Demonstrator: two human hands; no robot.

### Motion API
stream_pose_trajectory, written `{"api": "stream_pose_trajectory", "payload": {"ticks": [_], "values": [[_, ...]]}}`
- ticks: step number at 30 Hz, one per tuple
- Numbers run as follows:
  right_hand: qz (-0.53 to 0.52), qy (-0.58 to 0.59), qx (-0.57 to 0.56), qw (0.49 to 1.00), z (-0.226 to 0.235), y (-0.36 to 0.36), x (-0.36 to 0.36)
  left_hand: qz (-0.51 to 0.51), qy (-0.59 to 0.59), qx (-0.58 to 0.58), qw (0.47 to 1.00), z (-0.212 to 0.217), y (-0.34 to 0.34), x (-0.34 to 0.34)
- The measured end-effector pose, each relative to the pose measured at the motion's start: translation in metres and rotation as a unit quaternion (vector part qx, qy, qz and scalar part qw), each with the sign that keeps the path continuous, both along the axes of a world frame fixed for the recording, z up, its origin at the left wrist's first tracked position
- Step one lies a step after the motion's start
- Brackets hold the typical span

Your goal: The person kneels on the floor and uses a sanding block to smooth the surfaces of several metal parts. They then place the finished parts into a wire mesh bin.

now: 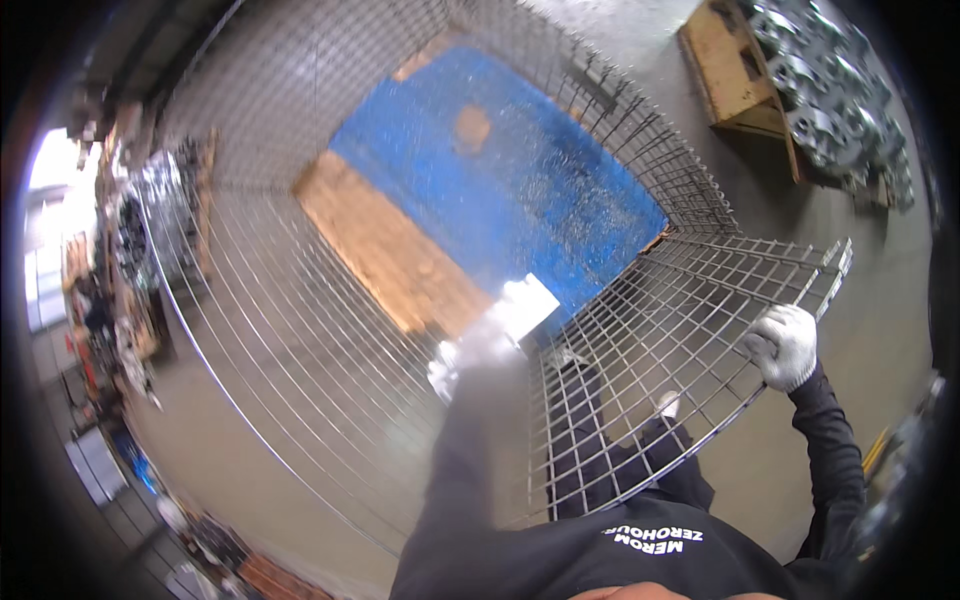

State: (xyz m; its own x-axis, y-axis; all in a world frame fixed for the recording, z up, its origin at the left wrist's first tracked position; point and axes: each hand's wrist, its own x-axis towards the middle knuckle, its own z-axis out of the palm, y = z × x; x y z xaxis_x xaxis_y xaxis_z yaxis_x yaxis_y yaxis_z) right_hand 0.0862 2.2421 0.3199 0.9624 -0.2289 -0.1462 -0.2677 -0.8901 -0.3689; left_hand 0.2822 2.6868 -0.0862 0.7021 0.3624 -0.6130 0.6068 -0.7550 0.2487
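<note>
My right hand [785, 347], in a white knit glove, is closed round the upper corner of a wire mesh panel [690, 335] at the near right side of a large wire cage. My left hand [485, 345] reaches over the near side of the cage, smeared by motion, so its fingers do not show clearly. Next to it is a bright white flat piece [532, 306] with a straight edge; I cannot make out whether the hand holds it. At the cage's bottom lies a blue sheet [500, 170], scuffed and wet-looking, beside a bare wooden board [385, 245].
Mesh walls [270, 290] rise round the other sides of the cage. At the far right, a wooden crate [735, 75] stands by a heap of grey metal castings [825, 95]. Loaded pallets and shelves [140, 250] line the left. My shoe [668, 404] shows behind the mesh panel.
</note>
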Motion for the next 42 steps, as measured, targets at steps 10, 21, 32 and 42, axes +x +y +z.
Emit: {"api": "stream_pose_trajectory", "payload": {"ticks": [10, 21, 32, 42], "values": [[-0.191, -0.058, 0.007, 0.98, -0.007, 0.0, -0.028, -0.115, -0.006, -0.25, 0.961, 0.192, 0.023, 0.087], [-0.347, -0.277, 0.359, 0.821, 0.113, 0.092, 0.0, -0.233, -0.205, -0.389, 0.867, 0.748, -0.077, -0.071], [-0.33, -0.467, 0.638, 0.516, 0.255, -0.013, -0.242, -0.577, -0.343, -0.089, 0.736, 0.953, -0.275, -0.405], [-0.57, -0.657, 0.419, 0.262, 0.201, -0.138, -0.429, -0.705, -0.132, -0.256, 0.648, 0.882, -0.528, -0.449]]}}
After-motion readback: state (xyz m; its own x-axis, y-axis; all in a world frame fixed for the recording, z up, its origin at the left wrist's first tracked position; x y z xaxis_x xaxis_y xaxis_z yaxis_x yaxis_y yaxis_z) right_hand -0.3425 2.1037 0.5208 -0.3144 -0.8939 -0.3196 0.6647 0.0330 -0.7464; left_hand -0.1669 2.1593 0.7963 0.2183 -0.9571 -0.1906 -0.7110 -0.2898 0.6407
